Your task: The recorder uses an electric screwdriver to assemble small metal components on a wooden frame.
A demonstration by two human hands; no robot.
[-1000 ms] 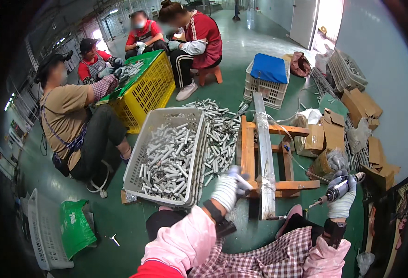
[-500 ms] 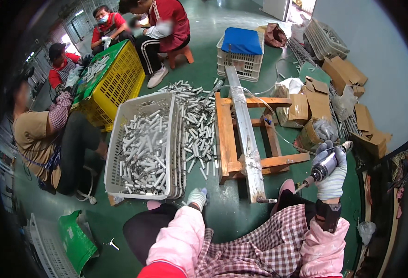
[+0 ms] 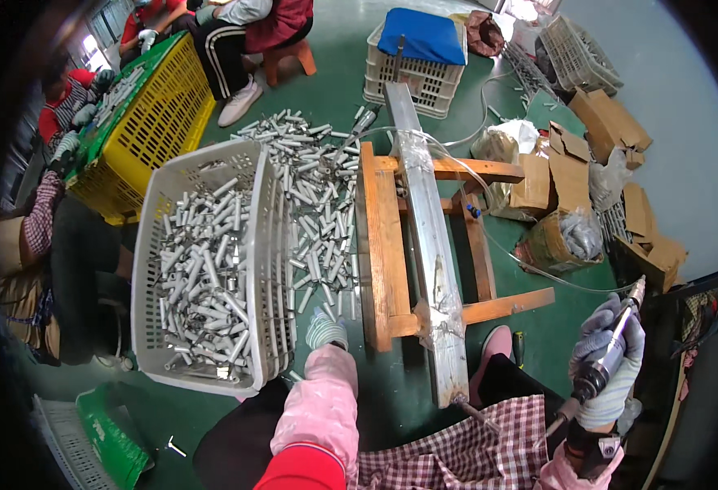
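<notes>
My left hand (image 3: pixel 327 330), in a striped work glove, reaches down to the near edge of a pile of short grey metal tubes (image 3: pixel 326 237) on the floor. Its fingers stretch forward, and nothing shows in them. At the right, my gloved right hand (image 3: pixel 620 371) is wrapped round an air-powered hand tool (image 3: pixel 591 379). A clear hose joins the tool's far end, and its working tip points back toward my lap. Between my hands, a long metal bar (image 3: pixel 426 212) lies across a wooden stand (image 3: pixel 387 286), with a thin rod (image 3: pixel 478 416) sticking out at its near end.
A grey plastic crate (image 3: pixel 142 302) full of tubes stands left of the pile. Co-workers sit around a yellow crate (image 3: pixel 155 122) at the far left. A white crate with a blue cover (image 3: pixel 424 37) stands behind the bar; cardboard boxes (image 3: pixel 567 175) line the right wall.
My left hand has moved forward and slightly left to the tubes. My right hand has come lower and nearer with the tool, now tilted more upright. The view has shifted too.
</notes>
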